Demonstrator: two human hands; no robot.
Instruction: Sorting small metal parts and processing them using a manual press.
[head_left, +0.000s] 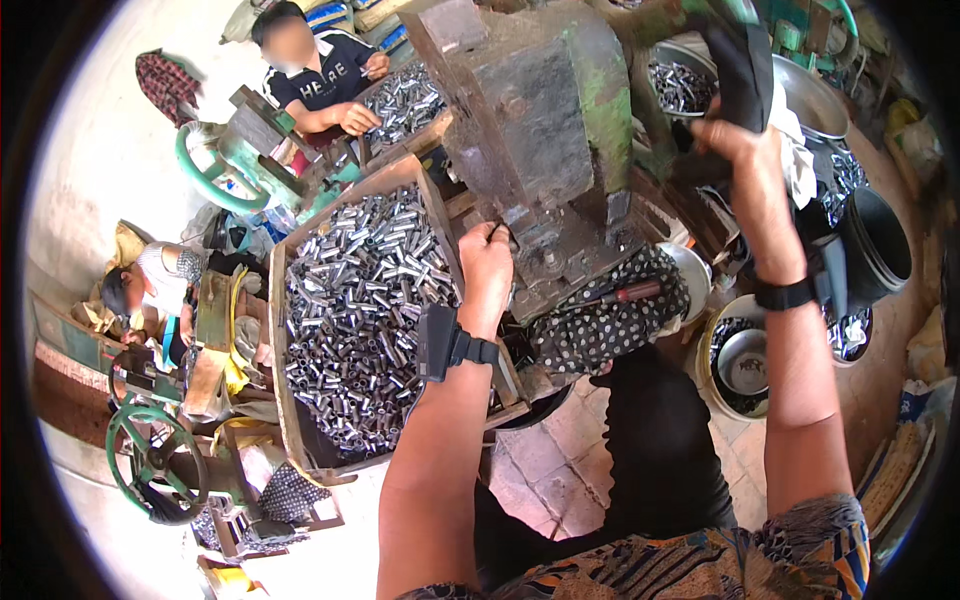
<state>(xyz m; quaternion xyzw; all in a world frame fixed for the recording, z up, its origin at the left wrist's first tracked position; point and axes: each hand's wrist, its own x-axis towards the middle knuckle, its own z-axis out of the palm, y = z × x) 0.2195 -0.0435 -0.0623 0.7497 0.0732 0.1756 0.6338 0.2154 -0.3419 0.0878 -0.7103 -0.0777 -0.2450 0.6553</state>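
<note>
While the right hand (738,145) curled round the dark handle (746,80), the left hand (487,262) sat bunched narrow at the press (535,125), anything pinched there impossible to tell; metal tubes (365,310) crowded the wooden tray (281,390) alongside, and safe work demanded fingers clear before any pull!

Black cloth (600,325) is covered in white polka dots, the screwdriver handle (638,291) is coloured a dull red, tubes (365,320) are kinda silvery grey, the dark machine (540,115)'s patched with green, and a handwheel (154,456)'s painted green too.
</note>
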